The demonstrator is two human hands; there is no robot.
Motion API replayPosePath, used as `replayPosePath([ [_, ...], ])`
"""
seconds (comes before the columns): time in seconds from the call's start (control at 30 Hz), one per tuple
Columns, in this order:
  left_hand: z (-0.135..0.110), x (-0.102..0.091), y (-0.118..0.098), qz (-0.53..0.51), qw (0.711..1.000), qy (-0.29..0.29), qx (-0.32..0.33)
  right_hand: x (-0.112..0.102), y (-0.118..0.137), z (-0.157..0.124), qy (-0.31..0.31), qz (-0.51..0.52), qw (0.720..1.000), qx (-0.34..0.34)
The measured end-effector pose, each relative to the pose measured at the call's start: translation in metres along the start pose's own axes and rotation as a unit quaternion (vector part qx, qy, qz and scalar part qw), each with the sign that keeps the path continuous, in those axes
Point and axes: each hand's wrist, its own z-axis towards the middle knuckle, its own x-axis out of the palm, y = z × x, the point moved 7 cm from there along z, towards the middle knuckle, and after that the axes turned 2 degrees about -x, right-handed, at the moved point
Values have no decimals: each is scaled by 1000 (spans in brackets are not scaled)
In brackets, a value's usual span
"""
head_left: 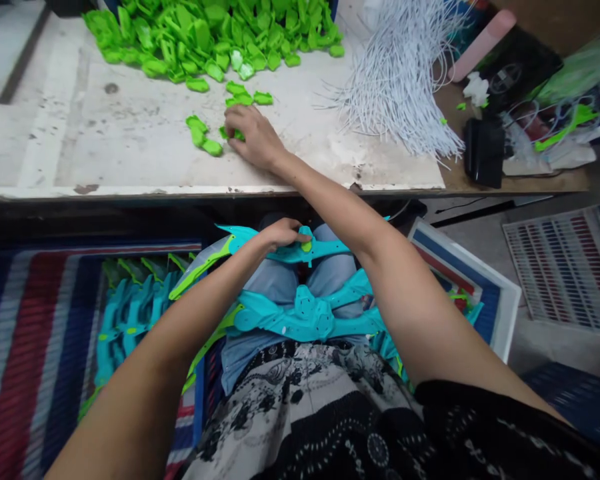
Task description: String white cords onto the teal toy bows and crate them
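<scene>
My right hand [254,135] reaches over the table top, its fingers curled down round a small bright green plastic piece [239,134]. Beside it lie a few loose green pieces [198,131], and more sit just beyond the fingertips. Over my lap, my left hand [284,235] is closed on a turquoise plastic part [325,249] shaped like a long bow, with lime green at its left end. A yellow-green spot shows by the left thumb. Nearer my body, a second turquoise bow-shaped part [307,320] rests across my thighs.
A big heap of green pieces [220,33] covers the table's back. White ties or cords [400,80] are spread at the right, near a black box-like object [484,152]. Turquoise parts [130,313] stand stacked at lower left; a white-rimmed crate [510,313] stands at right.
</scene>
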Motion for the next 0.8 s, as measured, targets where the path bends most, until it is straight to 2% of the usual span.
replayPosePath([
  [0.2,-5,4,-2,-44,998,-33,-26,4,-14,-7,-50,38,998,-11],
  [0.37,-4,4,1,-35,997,-43,-51,5,-31,-3,-108,92,990,-7],
  [0.47,-5,3,-5,39,997,-52,41,-3,-46,-7,-117,101,988,20],
  [0.53,-13,0,-8,109,983,-104,104,-13,-57,-17,-111,87,989,45],
  [0.6,-28,0,-10,170,956,-179,159,-26,-68,-33,-112,71,988,76],
  [0.67,-47,10,-14,237,919,-214,232,-41,-78,-54,-123,60,983,123],
  [0.73,-60,27,-13,318,883,-199,283,-53,-85,-78,-122,69,972,188],
  [0.8,-65,38,-10,387,861,-174,280,-60,-89,-102,-99,114,956,250],
])
